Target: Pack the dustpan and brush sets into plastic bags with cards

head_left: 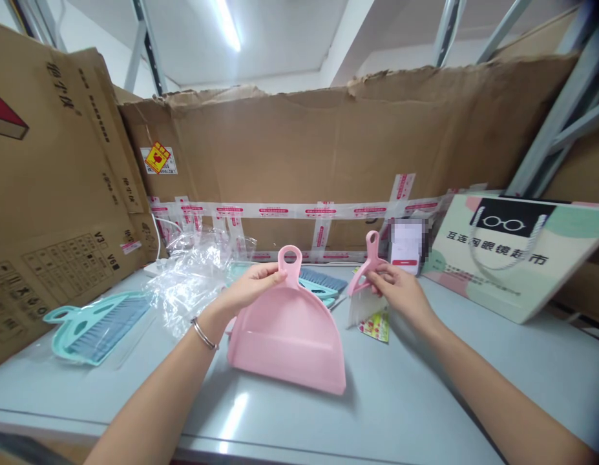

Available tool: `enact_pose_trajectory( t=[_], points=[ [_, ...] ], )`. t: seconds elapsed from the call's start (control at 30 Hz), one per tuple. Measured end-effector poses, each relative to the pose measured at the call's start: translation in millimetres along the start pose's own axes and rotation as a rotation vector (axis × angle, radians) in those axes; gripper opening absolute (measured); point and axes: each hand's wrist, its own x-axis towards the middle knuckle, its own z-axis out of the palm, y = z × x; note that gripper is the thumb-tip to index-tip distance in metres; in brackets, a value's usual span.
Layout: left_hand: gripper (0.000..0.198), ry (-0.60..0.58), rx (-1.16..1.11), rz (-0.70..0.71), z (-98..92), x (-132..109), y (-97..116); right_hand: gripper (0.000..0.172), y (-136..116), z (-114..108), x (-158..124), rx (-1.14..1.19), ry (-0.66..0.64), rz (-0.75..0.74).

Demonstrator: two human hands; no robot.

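My left hand (253, 285) grips the handle of a pink dustpan (292, 339), which stands tilted with its wide lip on the grey table (415, 400). My right hand (393, 290) pinches the handle of a small pink brush (366, 274) with white bristles, held just right of the dustpan. A small colourful card (377, 325) lies under the brush.
A teal dustpan and brush set (93, 326) lies at the left in clear wrap. Crumpled plastic bags (195, 274) and more teal brushes (321, 284) sit behind the pink dustpan. A paper shopping bag (512, 255) leans at right. Cardboard walls (328, 148) surround the table.
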Motion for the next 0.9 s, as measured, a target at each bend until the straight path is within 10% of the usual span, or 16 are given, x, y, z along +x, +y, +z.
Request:
enact_pose_trajectory(
  t=[0.63,0.77,0.9],
  points=[
    [0.038,0.123,0.138,-0.145,3.5,4,-3,0.024,-27,-3,-9,-0.091,0.090,-0.039],
    [0.041,0.141,0.122,-0.136,5.7,7,-7,0.020,-51,-14,-21,0.085,0.250,-0.122],
    [0.039,0.149,0.075,-0.130,11.1,8,-10,0.031,-79,-24,-39,0.420,0.135,-0.092]
  ],
)
